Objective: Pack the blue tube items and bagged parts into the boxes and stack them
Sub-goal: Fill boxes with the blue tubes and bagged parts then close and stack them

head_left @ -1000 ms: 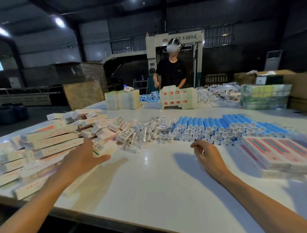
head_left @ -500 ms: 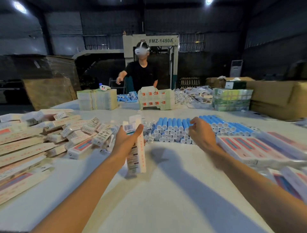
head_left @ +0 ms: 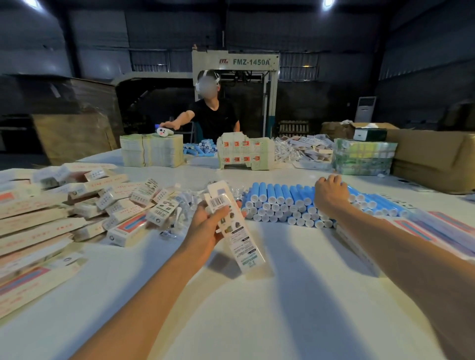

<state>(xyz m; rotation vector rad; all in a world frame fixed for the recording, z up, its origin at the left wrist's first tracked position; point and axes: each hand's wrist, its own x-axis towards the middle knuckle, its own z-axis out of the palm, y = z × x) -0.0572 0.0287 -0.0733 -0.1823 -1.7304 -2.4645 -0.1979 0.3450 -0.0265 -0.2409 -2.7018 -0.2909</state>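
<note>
Left hand (head_left: 205,227) has just grabbed a box (head_left: 237,239) off the pile (head_left: 115,205), gripping it tilted over the bench (head_left: 257,313). Right hand (head_left: 331,192) is now on the blue tubes (head_left: 277,203), fingers curled, can't tell if it's got one. Loading's next, I reckon.

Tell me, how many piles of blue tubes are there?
2. A big pile lies mid-table, where the right hand reaches. A smaller pile lies at the far edge, before the other person. More may hide behind the stacks.

Dim warehse: dark walls (head_left: 90,38), 2 ceiling lamps (head_left: 327,2), FMZ-1450A machine (head_left: 235,61), AC unit (head_left: 365,109) rt.
</note>
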